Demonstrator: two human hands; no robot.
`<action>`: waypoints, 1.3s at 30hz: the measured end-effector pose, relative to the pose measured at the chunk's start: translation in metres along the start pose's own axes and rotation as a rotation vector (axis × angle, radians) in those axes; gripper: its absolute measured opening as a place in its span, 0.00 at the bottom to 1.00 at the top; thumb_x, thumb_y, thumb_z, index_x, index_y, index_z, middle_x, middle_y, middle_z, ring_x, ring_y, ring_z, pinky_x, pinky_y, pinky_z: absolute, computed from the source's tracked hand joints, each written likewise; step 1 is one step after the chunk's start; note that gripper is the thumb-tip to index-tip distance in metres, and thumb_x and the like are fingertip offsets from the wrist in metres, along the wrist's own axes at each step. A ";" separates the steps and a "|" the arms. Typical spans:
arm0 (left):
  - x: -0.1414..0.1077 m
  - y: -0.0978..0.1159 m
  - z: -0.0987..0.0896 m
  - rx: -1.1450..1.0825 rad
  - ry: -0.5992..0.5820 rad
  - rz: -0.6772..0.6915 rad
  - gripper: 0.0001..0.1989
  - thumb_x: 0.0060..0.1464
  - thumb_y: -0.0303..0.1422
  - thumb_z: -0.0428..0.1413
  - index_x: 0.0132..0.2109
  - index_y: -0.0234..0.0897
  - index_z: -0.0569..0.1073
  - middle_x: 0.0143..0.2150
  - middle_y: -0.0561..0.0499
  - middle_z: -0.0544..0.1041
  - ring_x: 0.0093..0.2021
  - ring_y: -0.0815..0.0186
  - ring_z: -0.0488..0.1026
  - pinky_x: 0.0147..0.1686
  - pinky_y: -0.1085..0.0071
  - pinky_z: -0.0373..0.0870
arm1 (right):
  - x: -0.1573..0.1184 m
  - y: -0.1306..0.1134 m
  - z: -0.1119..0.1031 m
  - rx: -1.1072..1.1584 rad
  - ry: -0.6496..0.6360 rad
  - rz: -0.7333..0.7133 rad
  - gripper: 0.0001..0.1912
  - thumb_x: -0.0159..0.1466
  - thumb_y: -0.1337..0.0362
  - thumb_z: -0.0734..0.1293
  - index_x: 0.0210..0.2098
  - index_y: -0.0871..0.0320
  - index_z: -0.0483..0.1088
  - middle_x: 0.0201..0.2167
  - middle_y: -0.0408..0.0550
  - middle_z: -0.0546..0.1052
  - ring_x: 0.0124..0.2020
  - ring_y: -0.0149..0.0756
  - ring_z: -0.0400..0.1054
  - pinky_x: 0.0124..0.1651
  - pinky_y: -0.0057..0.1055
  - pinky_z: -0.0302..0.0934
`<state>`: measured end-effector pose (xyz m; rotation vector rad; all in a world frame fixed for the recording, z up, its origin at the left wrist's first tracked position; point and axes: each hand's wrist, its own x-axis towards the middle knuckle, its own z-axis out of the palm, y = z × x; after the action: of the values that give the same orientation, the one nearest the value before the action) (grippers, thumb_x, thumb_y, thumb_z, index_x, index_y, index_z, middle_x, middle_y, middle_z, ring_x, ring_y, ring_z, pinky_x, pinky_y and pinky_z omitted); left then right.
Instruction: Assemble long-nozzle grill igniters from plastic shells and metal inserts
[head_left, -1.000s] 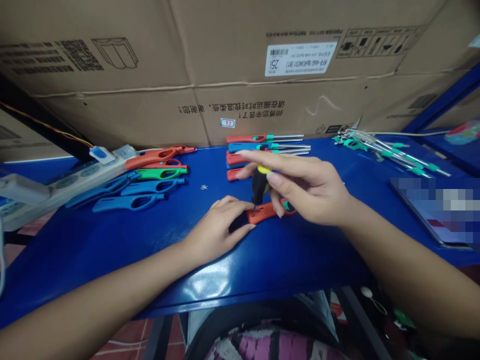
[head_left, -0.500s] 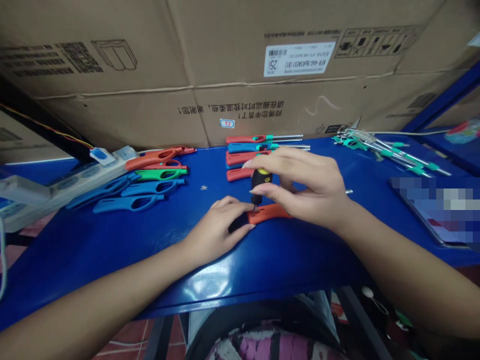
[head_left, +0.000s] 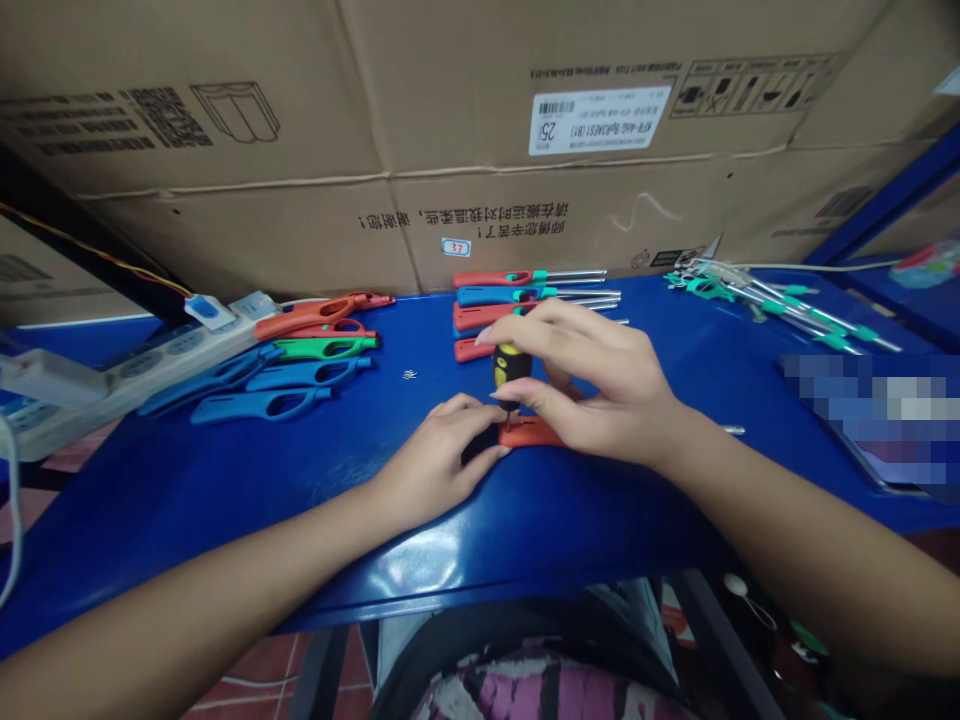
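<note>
An orange gas lighter (head_left: 534,432) lies flat on the blue table. My left hand (head_left: 442,455) pinches its handle end between thumb and fingers. In my right hand (head_left: 607,390) is a short black-and-yellow screwdriver (head_left: 513,375), held nearly upright with its tip on the lighter's handle end. My right hand hides the lighter's middle, and its metal tube tip shows past the wrist. A small pile of screws (head_left: 409,375) lies on the table, up and left of my left hand.
Red and blue lighters with metal tubes (head_left: 491,280) lie stacked behind my right hand. Orange, green and blue lighter handles (head_left: 262,405) sit at left beside a power strip (head_left: 184,345). Metal tubes with green parts (head_left: 795,305) lie at right. A cardboard sheet (head_left: 300,220) stands behind.
My right hand has shifted slightly left, and the screwdriver now stands more upright on the lighter. The lighter's tube tip shows further right. My left hand stays in about the same place.
</note>
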<state>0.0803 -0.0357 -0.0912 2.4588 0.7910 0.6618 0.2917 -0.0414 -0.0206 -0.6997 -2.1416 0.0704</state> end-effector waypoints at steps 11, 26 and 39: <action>-0.001 -0.001 0.004 0.006 0.032 0.022 0.08 0.64 0.30 0.55 0.50 0.37 0.74 0.45 0.46 0.80 0.46 0.56 0.75 0.48 0.57 0.73 | -0.006 -0.009 0.010 -0.202 0.072 -0.117 0.18 0.70 0.57 0.66 0.55 0.59 0.73 0.39 0.50 0.76 0.36 0.34 0.72 0.36 0.29 0.69; 0.001 -0.003 -0.036 0.203 -0.095 -0.086 0.19 0.61 0.30 0.58 0.58 0.40 0.70 0.56 0.47 0.77 0.56 0.56 0.73 0.59 0.56 0.69 | -0.003 0.052 -0.066 -0.279 0.311 0.252 0.18 0.63 0.58 0.73 0.52 0.47 0.75 0.44 0.48 0.77 0.35 0.41 0.73 0.40 0.41 0.72; 0.036 0.001 -0.031 0.307 -0.182 -0.066 0.11 0.65 0.30 0.55 0.51 0.33 0.77 0.46 0.42 0.76 0.47 0.57 0.74 0.49 0.62 0.74 | -0.049 0.121 -0.112 -0.701 0.190 0.682 0.09 0.58 0.60 0.67 0.39 0.54 0.67 0.34 0.49 0.75 0.31 0.43 0.71 0.43 0.40 0.66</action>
<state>0.0892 -0.0046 -0.0559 2.7035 0.9551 0.3042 0.4546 0.0144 -0.0203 -1.7435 -1.6365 -0.3856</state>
